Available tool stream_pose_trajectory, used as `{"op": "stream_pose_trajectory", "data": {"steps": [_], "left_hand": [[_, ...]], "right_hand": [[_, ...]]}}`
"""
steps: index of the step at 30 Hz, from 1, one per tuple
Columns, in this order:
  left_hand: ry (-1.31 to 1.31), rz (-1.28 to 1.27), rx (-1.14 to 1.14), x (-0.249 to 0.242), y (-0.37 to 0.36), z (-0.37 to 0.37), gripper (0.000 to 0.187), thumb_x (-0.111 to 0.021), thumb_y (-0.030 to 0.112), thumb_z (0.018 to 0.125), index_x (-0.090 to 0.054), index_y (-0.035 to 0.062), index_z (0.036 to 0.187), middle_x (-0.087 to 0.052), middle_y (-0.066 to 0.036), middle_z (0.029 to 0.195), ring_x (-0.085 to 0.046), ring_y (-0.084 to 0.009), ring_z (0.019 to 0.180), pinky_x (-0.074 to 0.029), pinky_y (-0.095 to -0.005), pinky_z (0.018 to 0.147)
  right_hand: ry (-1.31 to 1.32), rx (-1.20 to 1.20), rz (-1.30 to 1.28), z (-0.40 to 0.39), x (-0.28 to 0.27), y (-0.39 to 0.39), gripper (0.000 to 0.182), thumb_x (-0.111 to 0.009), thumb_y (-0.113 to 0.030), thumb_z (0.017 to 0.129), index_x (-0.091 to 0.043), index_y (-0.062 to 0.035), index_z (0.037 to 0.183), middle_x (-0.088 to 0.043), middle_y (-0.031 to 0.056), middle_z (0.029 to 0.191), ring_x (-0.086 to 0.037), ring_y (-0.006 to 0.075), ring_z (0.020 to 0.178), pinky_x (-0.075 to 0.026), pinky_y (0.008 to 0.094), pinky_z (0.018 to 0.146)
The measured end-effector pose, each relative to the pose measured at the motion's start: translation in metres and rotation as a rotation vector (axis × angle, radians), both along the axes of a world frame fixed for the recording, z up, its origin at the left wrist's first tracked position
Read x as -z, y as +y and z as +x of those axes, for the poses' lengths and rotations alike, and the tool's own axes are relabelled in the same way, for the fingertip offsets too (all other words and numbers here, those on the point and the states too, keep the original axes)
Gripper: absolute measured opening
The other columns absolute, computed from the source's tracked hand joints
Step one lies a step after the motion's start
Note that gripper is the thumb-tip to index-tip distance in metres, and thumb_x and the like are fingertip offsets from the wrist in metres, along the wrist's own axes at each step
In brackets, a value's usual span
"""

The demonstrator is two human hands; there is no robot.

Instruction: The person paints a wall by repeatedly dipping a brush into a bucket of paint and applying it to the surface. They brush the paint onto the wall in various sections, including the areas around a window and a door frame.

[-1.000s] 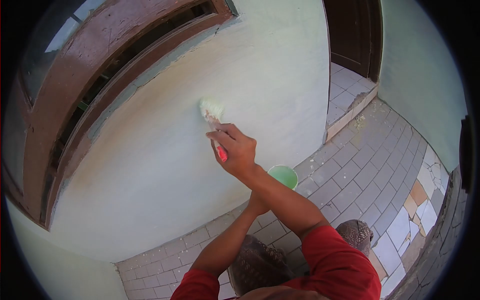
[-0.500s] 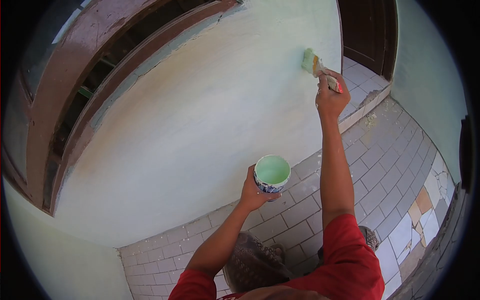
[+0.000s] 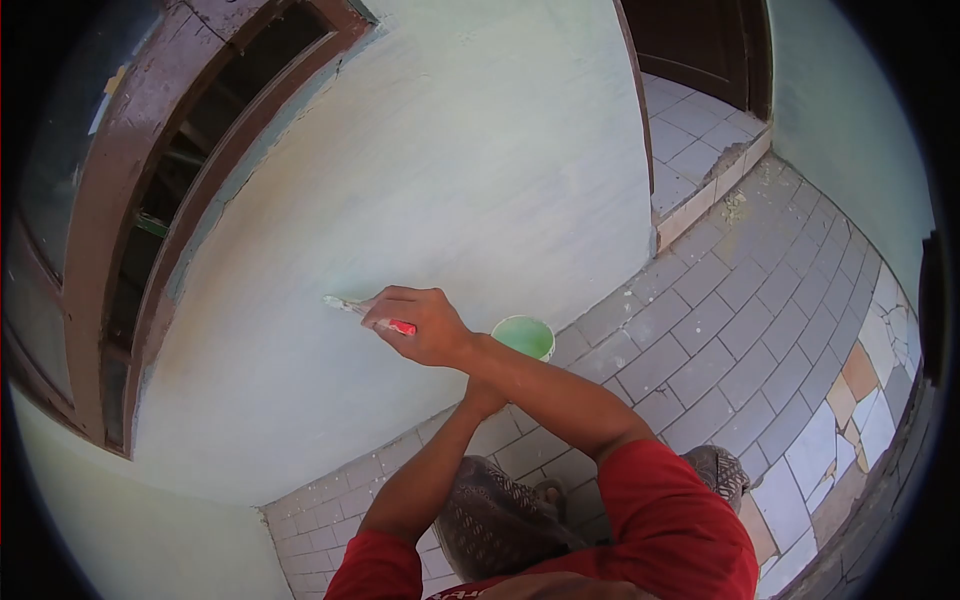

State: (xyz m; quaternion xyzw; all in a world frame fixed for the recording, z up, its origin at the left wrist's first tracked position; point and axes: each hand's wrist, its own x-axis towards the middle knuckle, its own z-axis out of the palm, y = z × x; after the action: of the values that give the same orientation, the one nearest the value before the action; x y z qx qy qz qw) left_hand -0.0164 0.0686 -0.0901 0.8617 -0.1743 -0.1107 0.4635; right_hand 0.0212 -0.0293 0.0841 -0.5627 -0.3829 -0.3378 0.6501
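Note:
My right hand (image 3: 428, 328) is closed around the handle of a paintbrush (image 3: 346, 304), whose red handle end shows below my fingers. The pale bristles touch the wall (image 3: 300, 370), left of its middle. Behind my right forearm, my left hand (image 3: 486, 398) is mostly covered and its fingers are hidden. It supports a paint cup (image 3: 551, 346) with a white rim and light green paint inside. My right forearm crosses over my left wrist and hides the cup's lower part.
A brown wooden window frame (image 3: 100, 240) borders the wall at left. At upper right, a doorway with a brown door (image 3: 690, 45) has a raised, chipped tiled step (image 3: 715, 190). Grey floor tiles (image 3: 690, 370) carry paint specks. Another green wall (image 3: 840, 130) stands at right.
My right hand has swept the brush left and down along the wall, from near the doorway. The right forearm now crosses in front of my left hand. The view has shifted slightly.

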Motion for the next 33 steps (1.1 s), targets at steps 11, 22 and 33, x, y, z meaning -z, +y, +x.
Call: {"op": "stream_pose_trajectory", "data": {"steps": [11,22,33], "left_hand": [[0.090,-0.150,-0.167,-0.068,-0.034,-0.028,0.103,-0.102,0.014,0.058,-0.040,0.0050,0.140,-0.061,-0.014,0.133,-0.061,-0.0267,0.126,-0.051,-0.0437,0.108],[0.116,0.055,-0.047,-0.034,-0.012,-0.013,0.100,-0.101,0.014,0.062,-0.040,0.0055,0.140,-0.062,-0.013,0.133,-0.062,-0.0266,0.125,-0.050,-0.0415,0.108],[0.090,-0.109,-0.193,-0.078,-0.040,-0.033,0.102,-0.101,0.012,0.060,-0.040,0.0053,0.141,-0.061,-0.013,0.135,-0.060,-0.0269,0.129,-0.049,-0.0427,0.111]], "right_hand": [[0.197,0.873,0.573,0.112,0.022,-0.290,0.017,-0.073,0.006,0.087,-0.076,-0.0031,0.101,-0.078,0.0093,0.094,-0.072,0.0157,0.080,-0.056,0.0287,0.075],[0.006,0.281,0.114,0.010,0.026,-0.033,0.023,-0.077,0.000,0.080,-0.074,-0.0145,0.096,-0.071,0.0020,0.102,-0.070,0.0246,0.071,-0.057,0.0357,0.058],[-0.088,1.154,0.597,0.115,-0.020,-0.307,0.018,-0.076,0.006,0.083,-0.075,-0.0053,0.098,-0.077,0.0086,0.096,-0.075,0.0247,0.087,-0.057,0.0320,0.078]]}}
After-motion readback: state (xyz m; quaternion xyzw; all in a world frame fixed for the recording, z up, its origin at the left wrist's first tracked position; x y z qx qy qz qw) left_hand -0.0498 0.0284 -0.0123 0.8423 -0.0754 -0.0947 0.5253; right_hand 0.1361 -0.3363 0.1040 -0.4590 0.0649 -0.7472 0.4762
